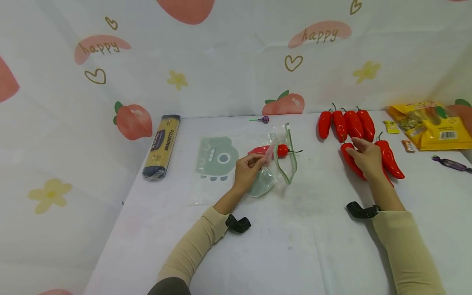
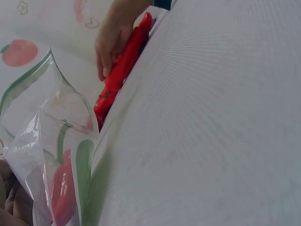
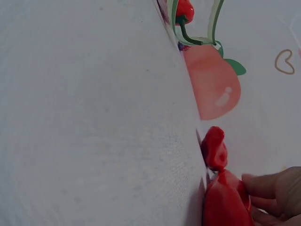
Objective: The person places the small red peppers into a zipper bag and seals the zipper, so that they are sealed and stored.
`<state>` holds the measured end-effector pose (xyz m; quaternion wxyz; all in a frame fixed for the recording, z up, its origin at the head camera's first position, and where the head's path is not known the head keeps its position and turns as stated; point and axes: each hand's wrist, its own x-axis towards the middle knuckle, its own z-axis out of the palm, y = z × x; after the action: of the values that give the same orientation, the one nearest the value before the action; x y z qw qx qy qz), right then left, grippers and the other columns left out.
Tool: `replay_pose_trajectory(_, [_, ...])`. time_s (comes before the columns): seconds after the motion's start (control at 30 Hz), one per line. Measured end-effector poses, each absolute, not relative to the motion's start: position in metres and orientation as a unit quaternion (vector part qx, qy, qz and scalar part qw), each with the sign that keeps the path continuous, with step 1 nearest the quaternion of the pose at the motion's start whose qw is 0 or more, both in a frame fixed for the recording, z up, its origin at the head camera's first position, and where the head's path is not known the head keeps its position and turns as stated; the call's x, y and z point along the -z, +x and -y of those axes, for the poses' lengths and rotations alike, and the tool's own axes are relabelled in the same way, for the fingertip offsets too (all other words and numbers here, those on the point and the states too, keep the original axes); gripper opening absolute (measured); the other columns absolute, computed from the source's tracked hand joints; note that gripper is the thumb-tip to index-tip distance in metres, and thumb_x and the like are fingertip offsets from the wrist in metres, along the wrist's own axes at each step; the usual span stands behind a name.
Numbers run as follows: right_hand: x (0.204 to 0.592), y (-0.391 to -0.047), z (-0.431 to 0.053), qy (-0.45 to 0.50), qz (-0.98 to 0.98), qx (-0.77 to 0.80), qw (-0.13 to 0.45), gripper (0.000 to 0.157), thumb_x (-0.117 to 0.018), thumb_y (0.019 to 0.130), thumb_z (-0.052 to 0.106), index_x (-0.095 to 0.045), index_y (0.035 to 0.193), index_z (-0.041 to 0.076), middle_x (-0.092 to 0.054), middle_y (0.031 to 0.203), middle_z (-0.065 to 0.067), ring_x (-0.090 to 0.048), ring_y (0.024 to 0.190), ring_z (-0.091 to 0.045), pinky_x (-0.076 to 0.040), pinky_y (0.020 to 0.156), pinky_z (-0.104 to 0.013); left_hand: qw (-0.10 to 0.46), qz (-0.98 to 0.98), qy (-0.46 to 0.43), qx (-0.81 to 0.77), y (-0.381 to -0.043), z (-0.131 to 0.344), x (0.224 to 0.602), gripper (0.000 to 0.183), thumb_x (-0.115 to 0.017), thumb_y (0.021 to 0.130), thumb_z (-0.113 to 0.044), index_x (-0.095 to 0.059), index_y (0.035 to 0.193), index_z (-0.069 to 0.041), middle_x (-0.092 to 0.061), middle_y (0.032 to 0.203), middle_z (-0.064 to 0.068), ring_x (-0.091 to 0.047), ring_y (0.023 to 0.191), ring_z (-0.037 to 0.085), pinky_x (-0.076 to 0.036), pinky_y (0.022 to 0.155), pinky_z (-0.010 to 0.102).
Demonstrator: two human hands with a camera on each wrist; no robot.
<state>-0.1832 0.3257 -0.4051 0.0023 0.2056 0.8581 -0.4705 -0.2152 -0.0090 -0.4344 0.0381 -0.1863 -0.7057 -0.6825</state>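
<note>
My left hand [image 1: 248, 171] pinches the side of a clear zip bag [image 1: 290, 177] with a green-edged mouth. One red pepper [image 1: 283, 150] lies in the bag, its stem poking out of the opening. In the left wrist view that pepper [image 2: 63, 188] shows through the plastic. Over on the right, my right hand [image 1: 368, 159] is above a red pepper [image 1: 350, 160], fingers touching or very near its upper side. The right wrist view has the thumb beside the red pepper [image 3: 226, 202]; the other fingers are partly hidden. More red peppers [image 1: 391, 159] lie beside this hand.
Several red peppers [image 1: 354, 123] line the back edge. At the right lie a yellow snack bag [image 1: 444, 133], small wrapped candies [image 1: 391, 127] and a purple-wrapped stick [image 1: 451, 164]. A spaghetti pack [image 1: 162, 147] is at the left, a lollipop [image 1: 264, 119] at the back, and a dinosaur-print bag [image 1: 206, 159] lies flat.
</note>
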Motion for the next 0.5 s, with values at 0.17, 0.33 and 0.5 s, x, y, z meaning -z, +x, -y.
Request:
replay_pose_trajectory(0.17, [0.405,-0.183,-0.324,0.184,-0.879,0.435,0.061,0.074,-0.047,0.091,0.047,-0.015,0.146,0.01,-0.025,0.147,-0.026,-0.023,0.132,-0.043,-0.033,0.103,-0.058,0.06,0.689,-0.214,0.69,-0.214,0.011,0.437,0.022,-0.064,0.086,-0.013,-0.066,0.092,0.007,-0.07,0.084,0.019,-0.067,0.074,0.009,-0.055,0.065,0.02])
replay_pose_trajectory(0.33, [0.4,-0.182,-0.317,0.192,-0.882,0.421,0.09,0.076,-0.049,0.089,0.049,-0.017,0.146,0.01,-0.027,0.142,-0.029,-0.025,0.127,-0.042,-0.044,0.094,-0.053,0.055,0.685,-0.209,0.696,-0.212,0.011,0.434,0.021,-0.064,0.085,-0.011,-0.066,0.092,0.009,-0.069,0.083,0.022,-0.066,0.071,0.005,-0.056,0.066,0.02])
replay_pose_trajectory(0.5, [0.387,-0.183,-0.304,0.203,-0.842,0.498,0.053,0.067,-0.047,0.09,0.048,-0.027,0.145,0.014,-0.041,0.129,-0.009,-0.035,0.112,-0.021,-0.048,0.076,-0.02,0.029,0.692,-0.181,0.698,-0.209,0.01,0.427,0.017,-0.063,0.084,-0.001,-0.065,0.093,0.013,-0.066,0.085,0.031,-0.063,0.068,0.001,-0.054,0.066,0.015])
